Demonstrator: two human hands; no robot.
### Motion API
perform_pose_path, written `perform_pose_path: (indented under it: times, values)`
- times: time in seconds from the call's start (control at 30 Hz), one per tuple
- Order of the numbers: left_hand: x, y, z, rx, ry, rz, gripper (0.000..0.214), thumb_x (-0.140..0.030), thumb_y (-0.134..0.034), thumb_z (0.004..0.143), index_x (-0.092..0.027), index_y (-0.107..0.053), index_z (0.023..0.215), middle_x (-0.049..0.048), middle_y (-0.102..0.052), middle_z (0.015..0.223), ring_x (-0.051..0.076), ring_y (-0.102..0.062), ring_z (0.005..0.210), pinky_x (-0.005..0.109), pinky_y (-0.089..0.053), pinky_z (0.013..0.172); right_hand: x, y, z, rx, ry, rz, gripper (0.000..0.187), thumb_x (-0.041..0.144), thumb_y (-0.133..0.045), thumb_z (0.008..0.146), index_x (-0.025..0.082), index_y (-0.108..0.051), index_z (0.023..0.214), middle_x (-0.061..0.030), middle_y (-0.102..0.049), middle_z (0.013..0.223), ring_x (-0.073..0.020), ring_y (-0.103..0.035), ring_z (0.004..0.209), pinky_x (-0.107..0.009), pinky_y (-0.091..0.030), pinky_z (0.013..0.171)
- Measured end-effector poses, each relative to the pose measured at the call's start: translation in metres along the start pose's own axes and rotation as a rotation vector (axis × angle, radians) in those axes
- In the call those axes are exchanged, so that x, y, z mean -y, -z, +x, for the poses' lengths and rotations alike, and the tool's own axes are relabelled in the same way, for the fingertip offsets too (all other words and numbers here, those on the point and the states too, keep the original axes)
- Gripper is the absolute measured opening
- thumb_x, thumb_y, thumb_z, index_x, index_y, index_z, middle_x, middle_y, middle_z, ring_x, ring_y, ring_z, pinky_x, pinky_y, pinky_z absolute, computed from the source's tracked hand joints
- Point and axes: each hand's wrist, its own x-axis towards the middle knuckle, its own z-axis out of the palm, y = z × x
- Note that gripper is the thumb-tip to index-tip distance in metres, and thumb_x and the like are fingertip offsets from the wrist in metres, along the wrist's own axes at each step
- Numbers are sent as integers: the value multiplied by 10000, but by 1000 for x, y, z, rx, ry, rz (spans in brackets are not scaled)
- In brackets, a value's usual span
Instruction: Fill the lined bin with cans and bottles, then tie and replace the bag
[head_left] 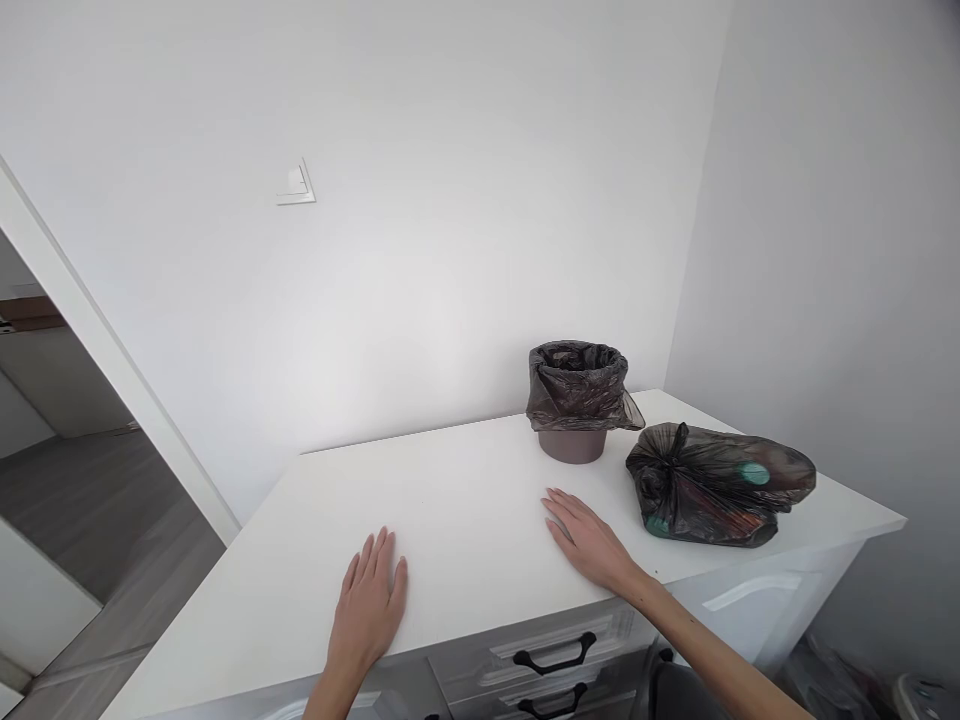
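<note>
Palm down on the white dresser top (pixel 450 540), my left hand (pixel 367 605) lies flat near the front edge with nothing in it. My right hand (pixel 587 540) rests flat on the same surface, fingers pointing to the back left, also holding nothing. Behind the right hand stands a small brown trash bin (pixel 573 446), upright, with a black bag (pixel 577 395) lining it and folded over its rim. To the right of that hand lies a knotted black garbage bag (pixel 712 480), filled with things that show through faintly, among them green and orange-red patches.
Drawers with black handles (pixel 555 655) face me below the top. A white wall with a light switch (pixel 297 185) rises behind, and another wall meets it at right. A doorway with a white frame (pixel 120 350) opens at left. Clear plastic (pixel 825 680) lies low at right.
</note>
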Motion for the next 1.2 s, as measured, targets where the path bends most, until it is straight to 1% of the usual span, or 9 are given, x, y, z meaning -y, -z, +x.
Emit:
perform_pose_path:
  times: [0.37,0.47,0.57,0.7,0.83,0.93,1.0,1.1,1.2]
  values:
    - [4,-11,-5,-43,11,39,681,-551,-276,1047,-180,-416,1600,56,-380,1668,280,-326,1568,529,-276,1287,20,20,-9,21,-20,31,530,403,-343,1066,177,-569,1488,-100,-483,1607,-258,-411,1521,-507,-331,1280]
    - [3,-10,-9,-23,18,35,687,-563,-280,1043,-188,-408,1605,57,-386,1666,283,-322,1569,546,-281,1284,26,40,-23,-27,36,81,480,379,-386,1045,214,-609,1437,-88,-583,1526,-256,-518,1444,-482,-441,1214]
    - [2,-7,-9,-1,19,38,702,-574,-272,1037,-184,-405,1606,52,-378,1670,283,-308,1575,545,-273,1289,26,73,-35,-177,70,99,413,349,-365,1045,267,-674,1307,-75,-704,1354,-247,-661,1258,-441,-554,1084]
    - [0,-6,-7,-9,27,40,700,-572,-271,1029,-193,-420,1599,44,-385,1670,280,-305,1576,534,-265,1294,4,126,-42,-391,38,-49,380,382,-360,1046,276,-722,1095,-105,-743,1156,-282,-699,1077,-451,-582,960]
    - [-2,-4,-8,-17,15,40,697,-556,-271,1027,-181,-428,1593,51,-399,1662,284,-327,1568,541,-265,1292,-47,154,-48,-543,-126,-339,426,429,-385,1021,221,-701,1217,-185,-673,1234,-370,-621,1159,-544,-521,969]
    - [-4,-2,-9,-14,20,45,705,-556,-261,1028,-163,-433,1588,49,-391,1665,288,-331,1566,536,-270,1291,-80,141,-56,-425,-241,-426,474,428,-376,1007,207,-669,1307,-195,-674,1179,-393,-622,1103,-570,-516,914]
    - [-6,0,-9,-8,30,51,712,-556,-257,1026,-147,-447,1578,51,-394,1663,291,-332,1566,536,-271,1291,-85,121,-61,-347,-226,-368,459,404,-390,1000,230,-648,1337,-161,-693,1096,-362,-645,1052,-541,-523,916]
    - [-7,1,-8,-17,24,47,702,-541,-270,1025,-135,-464,1564,61,-415,1652,294,-345,1560,534,-272,1290,-60,82,-64,-312,-146,-196,412,384,-394,1016,269,-639,1327,-128,-694,1106,-333,-657,1061,-494,-537,939]
    - [-8,4,-8,-32,31,45,692,-528,-278,1024,-129,-478,1553,70,-425,1645,298,-354,1555,536,-270,1290,-13,44,-58,-249,-44,13,358,374,-384,1036,297,-652,1260,-107,-688,1139,-309,-669,1060,-441,-560,921]
